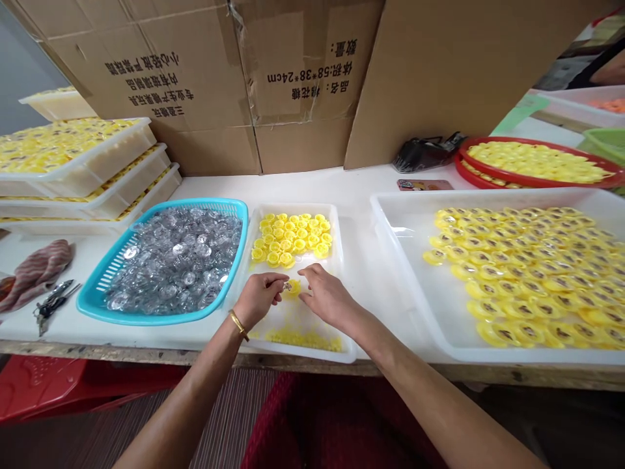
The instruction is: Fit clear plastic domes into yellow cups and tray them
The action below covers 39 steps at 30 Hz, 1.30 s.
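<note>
My left hand [258, 298], a gold bangle at its wrist, is closed with thumb and forefinger pinched at a small piece that I cannot make out. Right at these fingertips is a small yellow cup [293, 286] with a darker spot on it. On its other side, my right hand [329, 296] has thumb and forefinger apart, holding nothing that I can see. Both hands are over a white shallow tray [346, 293]. Small round yellow cups [288, 236] lie grouped in its far half, and yellow bits [305, 339] are scattered along its near end.
Left is a blue basket [84, 301] of clear plastic domes [180, 254], with keys [53, 305], a striped cloth [39, 270] and stacked trays [97, 185] beyond. Right stands a large white tray [415, 273] of yellow pieces with dark centres [532, 280]. Red trays [469, 179] and cardboard [303, 146] are behind.
</note>
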### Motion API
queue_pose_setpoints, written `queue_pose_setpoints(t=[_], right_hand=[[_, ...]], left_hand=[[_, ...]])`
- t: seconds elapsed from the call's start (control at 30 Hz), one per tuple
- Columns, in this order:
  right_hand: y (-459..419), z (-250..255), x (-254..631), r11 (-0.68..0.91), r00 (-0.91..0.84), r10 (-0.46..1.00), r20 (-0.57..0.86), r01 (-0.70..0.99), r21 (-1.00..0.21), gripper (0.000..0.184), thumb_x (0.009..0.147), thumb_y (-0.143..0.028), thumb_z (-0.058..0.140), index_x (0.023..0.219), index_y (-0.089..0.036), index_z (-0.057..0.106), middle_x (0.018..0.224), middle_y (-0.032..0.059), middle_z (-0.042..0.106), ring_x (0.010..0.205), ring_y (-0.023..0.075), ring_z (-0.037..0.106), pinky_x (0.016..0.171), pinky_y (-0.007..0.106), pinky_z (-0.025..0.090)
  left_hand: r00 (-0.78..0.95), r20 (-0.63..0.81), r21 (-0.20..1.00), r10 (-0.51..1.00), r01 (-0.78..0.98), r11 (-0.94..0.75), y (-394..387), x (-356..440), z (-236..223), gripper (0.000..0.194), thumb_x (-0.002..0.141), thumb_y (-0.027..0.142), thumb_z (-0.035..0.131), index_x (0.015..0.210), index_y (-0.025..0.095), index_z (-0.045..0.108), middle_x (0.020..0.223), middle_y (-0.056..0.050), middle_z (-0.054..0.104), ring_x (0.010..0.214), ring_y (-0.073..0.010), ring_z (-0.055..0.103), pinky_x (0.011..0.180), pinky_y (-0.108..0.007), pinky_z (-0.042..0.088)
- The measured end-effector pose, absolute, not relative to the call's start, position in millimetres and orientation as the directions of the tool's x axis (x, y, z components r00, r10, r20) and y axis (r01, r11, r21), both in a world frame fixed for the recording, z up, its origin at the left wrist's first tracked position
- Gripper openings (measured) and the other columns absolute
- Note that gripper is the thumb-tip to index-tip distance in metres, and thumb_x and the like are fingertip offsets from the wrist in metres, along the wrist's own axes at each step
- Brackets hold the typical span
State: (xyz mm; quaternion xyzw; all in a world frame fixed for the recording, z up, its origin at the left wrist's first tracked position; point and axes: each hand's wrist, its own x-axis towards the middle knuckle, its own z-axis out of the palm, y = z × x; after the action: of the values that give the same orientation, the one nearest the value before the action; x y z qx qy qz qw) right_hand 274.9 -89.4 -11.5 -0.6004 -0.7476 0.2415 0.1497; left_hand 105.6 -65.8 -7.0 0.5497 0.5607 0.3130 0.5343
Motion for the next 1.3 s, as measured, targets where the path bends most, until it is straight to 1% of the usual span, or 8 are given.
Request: queue_pose_setpoints(t=[0.1,0.23,0.37,0.5,0.63,0.77,0.97,1.3], right_hand=[[-84.6,-13.3,269.0,0.150,-0.241,0.964,-0.112,0.841,-0.520,0.042,0.079,-0.020,0.064,0.120,-0.014,0.056,0.116,0.0120,0.056,0.087,0.0209,0.064,0.078,0.032,0.047],[-77.7,-18.6,265.4,0.149,-0.234,0.965,-0.119,0.861,-0.486,0.026,0.081,-0.019,0.061,0.106,-0.017,0.061,0.105,0.0098,0.058,0.084,0.0221,0.064,0.069,0.031,0.045],[-76.4,-22.1,265.3,0.172,-0.238,0.969,-0.063,0.840,-0.515,0.020,0.082,-0.022,0.061,0.102,-0.019,0.061,0.104,0.0083,0.058,0.084,0.0203,0.063,0.068,0.029,0.044],[-77.8,-22.1,265.4,0.204,-0.219,0.974,0.062,0.718,-0.665,0.019,0.081,-0.020,0.062,0.100,-0.018,0.058,0.102,0.0069,0.062,0.084,0.0169,0.062,0.070,0.027,0.045],[-81.2,-16.7,264.4,0.149,-0.219,0.975,0.036,0.524,-0.838,0.017,0.082,-0.024,0.061,0.097,-0.019,0.056,0.083,0.0008,0.064,0.067,0.0125,0.060,0.062,0.026,0.046],[-88.3,-10.8,261.2,0.123,-0.175,0.983,0.057,0.394,-0.911,0.026,0.077,-0.018,0.062,0.103,-0.019,0.057,0.098,0.0033,0.065,0.068,0.0108,0.061,0.064,0.026,0.048],[-96.1,-11.8,255.5,0.225,-0.123,0.974,0.190,0.421,-0.879,0.021,0.075,-0.008,0.058,0.093,-0.018,0.061,0.099,0.0050,0.061,0.082,0.0136,0.061,0.072,0.027,0.050],[-98.1,-16.6,255.1,0.338,-0.091,0.939,0.333,0.437,-0.834,0.032,0.072,-0.001,0.055,0.097,-0.019,0.061,0.102,0.0070,0.059,0.097,0.0176,0.060,0.082,0.031,0.051]], left_hand=[[0.195,-0.249,0.938,0.948,0.292,0.187,-61.7,111.3,-15.0,0.021,0.070,0.013,0.057,0.085,0.012,0.072,0.048,0.004,0.055,0.042,-0.0074,0.049,0.044,-0.019,0.041],[0.188,-0.229,0.943,0.955,0.287,0.169,-58.7,113.5,-28.1,0.023,0.069,0.010,0.058,0.089,0.014,0.068,0.049,0.006,0.055,0.041,-0.0083,0.052,0.043,-0.019,0.042],[0.174,-0.225,0.950,0.959,0.257,0.176,-57.4,113.1,-32.9,0.016,0.068,0.015,0.062,0.083,0.013,0.065,0.049,0.005,0.055,0.041,-0.0092,0.052,0.042,-0.020,0.043],[0.197,-0.216,0.967,0.956,0.181,0.181,-59.4,108.8,-24.3,0.023,0.068,0.025,0.066,0.087,0.013,0.066,0.054,0.003,0.057,0.049,-0.0100,0.055,0.048,-0.021,0.048],[0.224,-0.220,0.975,0.950,0.074,0.208,-65.4,102.4,-11.5,0.030,0.067,0.032,0.069,0.090,0.013,0.066,0.060,0.001,0.060,0.054,-0.0098,0.056,0.052,-0.022,0.049],[0.200,-0.154,0.988,0.968,0.054,0.146,-70.9,99.7,-1.9,0.030,0.066,0.031,0.072,0.091,0.013,0.066,0.060,0.002,0.060,0.054,-0.0102,0.058,0.052,-0.022,0.050],[0.198,-0.119,0.987,0.973,0.130,0.094,-74.5,103.1,4.0,0.024,0.069,0.032,0.073,0.082,0.013,0.067,0.066,-0.001,0.064,0.055,-0.0104,0.059,0.052,-0.023,0.050],[0.140,-0.184,0.982,0.973,-0.019,0.189,-80.9,112.3,8.1,0.026,0.065,0.033,0.076,0.074,0.012,0.065,0.066,0.001,0.063,0.054,-0.0083,0.058,0.053,-0.022,0.051]])
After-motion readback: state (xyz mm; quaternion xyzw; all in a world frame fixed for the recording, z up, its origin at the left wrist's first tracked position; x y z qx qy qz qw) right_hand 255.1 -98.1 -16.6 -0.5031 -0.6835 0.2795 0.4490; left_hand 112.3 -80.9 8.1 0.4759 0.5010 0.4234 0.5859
